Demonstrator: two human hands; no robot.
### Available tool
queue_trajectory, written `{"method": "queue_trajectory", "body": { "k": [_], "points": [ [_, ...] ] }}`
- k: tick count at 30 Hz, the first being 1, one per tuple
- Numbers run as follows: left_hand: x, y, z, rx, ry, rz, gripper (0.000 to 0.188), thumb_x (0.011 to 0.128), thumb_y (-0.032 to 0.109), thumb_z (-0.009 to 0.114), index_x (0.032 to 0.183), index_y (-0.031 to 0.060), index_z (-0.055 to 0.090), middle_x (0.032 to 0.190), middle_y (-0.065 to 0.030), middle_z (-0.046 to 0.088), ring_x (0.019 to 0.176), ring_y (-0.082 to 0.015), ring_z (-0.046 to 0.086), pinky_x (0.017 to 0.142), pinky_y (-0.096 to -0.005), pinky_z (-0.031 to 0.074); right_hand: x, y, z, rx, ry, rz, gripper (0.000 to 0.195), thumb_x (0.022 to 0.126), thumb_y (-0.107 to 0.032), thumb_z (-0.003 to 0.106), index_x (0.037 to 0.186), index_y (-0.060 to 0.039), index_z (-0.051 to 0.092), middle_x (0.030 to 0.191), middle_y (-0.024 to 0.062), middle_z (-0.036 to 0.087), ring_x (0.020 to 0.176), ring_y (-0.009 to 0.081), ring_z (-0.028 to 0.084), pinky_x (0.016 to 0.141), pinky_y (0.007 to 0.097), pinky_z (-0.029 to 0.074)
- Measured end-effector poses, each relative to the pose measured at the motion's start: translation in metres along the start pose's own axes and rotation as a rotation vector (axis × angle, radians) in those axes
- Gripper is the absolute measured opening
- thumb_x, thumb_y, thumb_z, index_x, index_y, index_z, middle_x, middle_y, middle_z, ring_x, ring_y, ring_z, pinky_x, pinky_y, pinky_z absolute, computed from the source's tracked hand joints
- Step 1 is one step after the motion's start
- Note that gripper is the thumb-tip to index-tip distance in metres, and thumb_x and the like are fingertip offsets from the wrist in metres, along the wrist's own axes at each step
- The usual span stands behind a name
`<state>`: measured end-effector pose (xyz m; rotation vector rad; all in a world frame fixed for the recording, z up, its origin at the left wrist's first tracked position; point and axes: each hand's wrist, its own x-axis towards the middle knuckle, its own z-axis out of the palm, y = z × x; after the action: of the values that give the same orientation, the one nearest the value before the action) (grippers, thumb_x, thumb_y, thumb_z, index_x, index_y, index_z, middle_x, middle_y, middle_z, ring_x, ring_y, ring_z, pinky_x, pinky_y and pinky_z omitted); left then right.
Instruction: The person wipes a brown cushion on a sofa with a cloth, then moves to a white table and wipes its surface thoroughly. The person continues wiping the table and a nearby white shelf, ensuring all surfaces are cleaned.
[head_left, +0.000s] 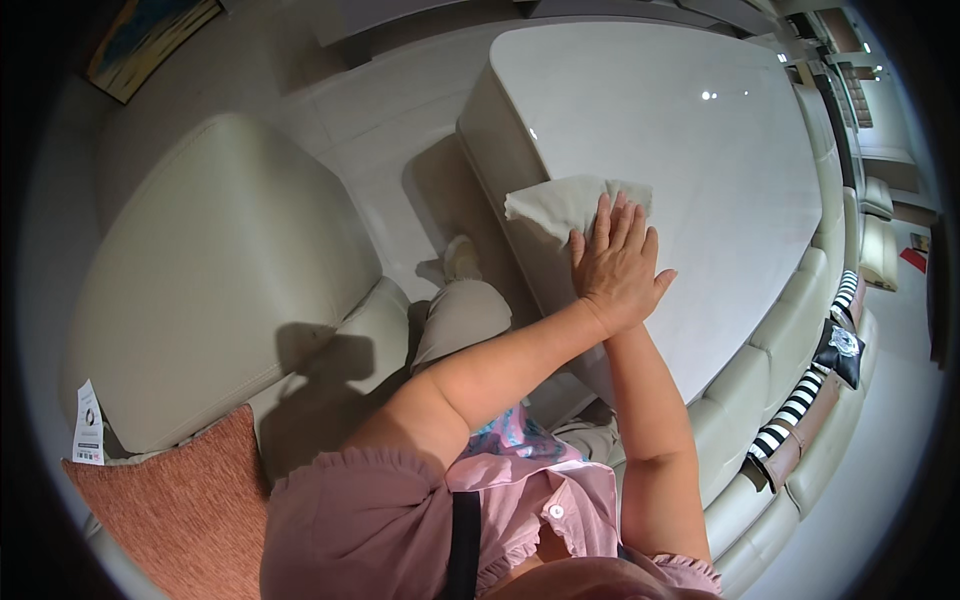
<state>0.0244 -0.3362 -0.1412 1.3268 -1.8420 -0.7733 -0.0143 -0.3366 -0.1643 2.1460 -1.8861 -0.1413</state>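
Observation:
A pale, thin cloth (555, 204) lies over the rounded edge of a glossy white tabletop (675, 135), partly on the top and partly down the side. My left hand (619, 274) rests flat over it, fingers spread and pointing to the far side. Beneath it is my right hand (622, 201), mostly covered, with only a little of its fingers showing. My wrists cross at the table's near edge. Whether the right fingers grip the cloth is hidden.
A grey-beige leather sofa seat (247, 262) stands to my left, with a rust-coloured cushion (172, 510) and a paper tag (88, 427) bearing writing. Along the right runs another leather sofa (739, 382) with striped (787, 412) and black cushions (838, 352). My shoe (461, 259) is on the tiled floor between.

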Motion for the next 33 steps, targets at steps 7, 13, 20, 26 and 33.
{"method": "queue_trajectory", "body": {
  "k": [7, 13, 20, 26, 33],
  "points": [
    [0.019, -0.008, -0.01, -0.055, 0.143, -0.052, 0.063, 0.088, 0.041, 0.063, 0.129, -0.0057, 0.053, 0.148, -0.027, 0.039, 0.144, -0.042, 0.025, 0.117, -0.0551, 0.014, 0.04, -0.018, -0.012, -0.029, 0.05, -0.081, 0.067, 0.1, -0.044, 0.043, 0.153, -0.0073, 0.028, 0.158, 0.0155, 0.029, 0.146, 0.0326, 0.025, 0.12, 0.0446, 0.021],
    [0.031, -0.016, -0.019, -0.064, 0.312, -0.173, 0.067, 0.086, 0.034, 0.064, 0.138, -0.0039, 0.045, 0.156, -0.0251, 0.026, 0.146, -0.0411, 0.022, 0.115, -0.0612, 0.011, 0.065, -0.018, 0.015, 0.044, 0.119, -0.184, 0.07, 0.097, -0.045, 0.046, 0.154, -0.0079, 0.027, 0.159, 0.0175, 0.026, 0.147, 0.0349, 0.023, 0.118, 0.0491, 0.022],
    [0.039, -0.019, -0.035, -0.244, 0.4, -0.33, 0.081, 0.09, 0.027, 0.061, 0.153, 0.0002, 0.018, 0.16, -0.0265, 0.013, 0.147, -0.0459, 0.012, 0.114, -0.0636, 0.01, 0.103, -0.02, 0.025, 0.328, 0.189, -0.288, 0.075, 0.093, -0.043, 0.053, 0.153, -0.0058, 0.028, 0.158, 0.0235, 0.023, 0.145, 0.0435, 0.023, 0.114, 0.0601, 0.023],
    [0.042, -0.045, -0.03, -0.32, 0.543, -0.34, 0.077, 0.097, 0.024, 0.053, 0.152, -0.0061, 0.009, 0.16, -0.0288, 0.008, 0.147, -0.0466, 0.009, 0.119, -0.0528, 0.013, 0.15, -0.046, 0.023, 0.362, 0.041, -0.213, 0.074, 0.093, -0.041, 0.053, 0.152, -0.0054, 0.028, 0.157, 0.0233, 0.024, 0.146, 0.0441, 0.02, 0.116, 0.0601, 0.018],
    [0.047, -0.042, -0.054, -0.59, 0.415, -0.569, 0.07, 0.103, 0.027, 0.041, 0.151, -0.0107, 0.007, 0.16, -0.028, 0.011, 0.148, -0.0382, 0.016, 0.12, -0.0415, 0.016, 0.195, -0.066, 0.025, 0.351, -0.04, -0.114, 0.069, 0.095, -0.044, 0.048, 0.151, -0.0074, 0.031, 0.159, 0.0176, 0.025, 0.148, 0.0371, 0.019, 0.119, 0.0553, 0.014]
  ]
}}
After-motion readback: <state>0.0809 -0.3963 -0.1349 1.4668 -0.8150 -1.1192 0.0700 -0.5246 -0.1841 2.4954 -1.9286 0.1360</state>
